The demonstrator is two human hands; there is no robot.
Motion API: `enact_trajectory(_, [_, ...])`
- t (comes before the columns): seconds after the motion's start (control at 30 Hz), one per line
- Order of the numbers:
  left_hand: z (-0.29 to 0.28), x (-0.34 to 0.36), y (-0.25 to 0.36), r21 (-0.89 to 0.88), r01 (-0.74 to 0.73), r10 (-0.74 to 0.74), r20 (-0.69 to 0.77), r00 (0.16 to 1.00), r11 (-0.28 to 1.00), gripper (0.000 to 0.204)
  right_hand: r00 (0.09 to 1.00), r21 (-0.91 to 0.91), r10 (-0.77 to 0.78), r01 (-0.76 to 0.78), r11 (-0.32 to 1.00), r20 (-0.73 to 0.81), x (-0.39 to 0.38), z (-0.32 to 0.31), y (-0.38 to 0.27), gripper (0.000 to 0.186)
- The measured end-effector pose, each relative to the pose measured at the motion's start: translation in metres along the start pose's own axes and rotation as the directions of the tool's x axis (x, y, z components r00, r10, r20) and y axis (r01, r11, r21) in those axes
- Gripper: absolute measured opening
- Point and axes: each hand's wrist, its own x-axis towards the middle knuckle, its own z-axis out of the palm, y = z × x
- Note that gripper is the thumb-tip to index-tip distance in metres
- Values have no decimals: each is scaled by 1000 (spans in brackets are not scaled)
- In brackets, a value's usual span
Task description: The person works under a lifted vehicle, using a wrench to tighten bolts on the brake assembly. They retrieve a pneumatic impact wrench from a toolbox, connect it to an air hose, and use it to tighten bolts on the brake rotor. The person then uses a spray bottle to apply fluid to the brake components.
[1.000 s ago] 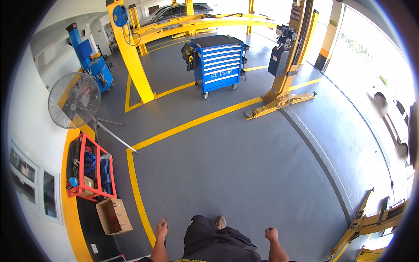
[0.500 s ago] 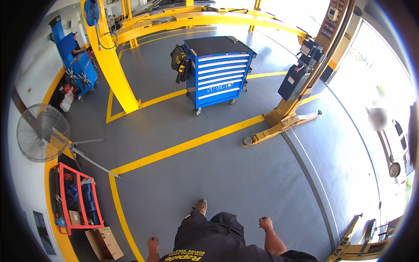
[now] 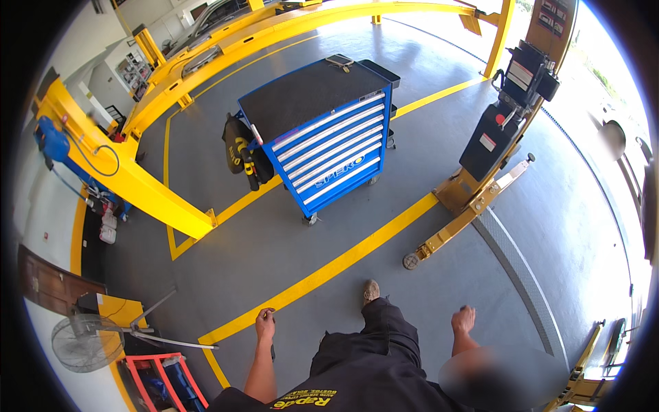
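My left hand (image 3: 266, 323) hangs over the grey floor beside a yellow floor line, its fingers curled in. A dark sliver shows at its fingers, too small to name. My right hand (image 3: 464, 318) is out to the right with fingers folded, and I see nothing in it. Neither hand touches anything around it. Ahead stands a blue tool cabinet (image 3: 331, 159) on casters, with several silver-edged drawers and a black top. A small flat item (image 3: 339, 61) lies at the far edge of that top. A black-and-yellow bag (image 3: 240, 145) hangs from the cabinet's left side.
Yellow lift posts (image 3: 147, 172) and ramps (image 3: 233, 48) stand left and behind. To the right is a tan post with a black power unit (image 3: 489, 141) and a low foot (image 3: 446, 237) across the floor. A pedestal fan (image 3: 86, 343) and red rack (image 3: 147, 371) sit at lower left.
I have stepped forward, so the cabinet and right-hand post look nearer and larger. Both my hands have swung up into fuller view. The fan and rack have slid toward the lower edge.
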Motion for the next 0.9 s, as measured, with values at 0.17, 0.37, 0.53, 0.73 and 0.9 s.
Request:
enact_trajectory(0.17, [52,45,87,-129,54,-64,-71,995,990,21,908,410,-285,397,821,-309,171,-115,-410,24])
enact_trajectory(0.37, [104,75,122,-133,198,-208,-64,976,971,23,765,677,-408,637,369,-498,256,-220,-804,18])
enact_trajectory(0.53, [143,127,135,-105,406,-419,-162,894,908,22,904,823,-377,365,434,-202,349,-224,-1006,25])
enact_trajectory(0.73, [171,222,244,-275,429,-469,-99,878,861,22,977,697,-155,214,685,-148,449,-207,-1133,46])
enact_trajectory(0.9, [191,283,303,-177,263,-277,-58,959,948,23,937,521,-297,350,779,-184,449,-205,-1164,46])
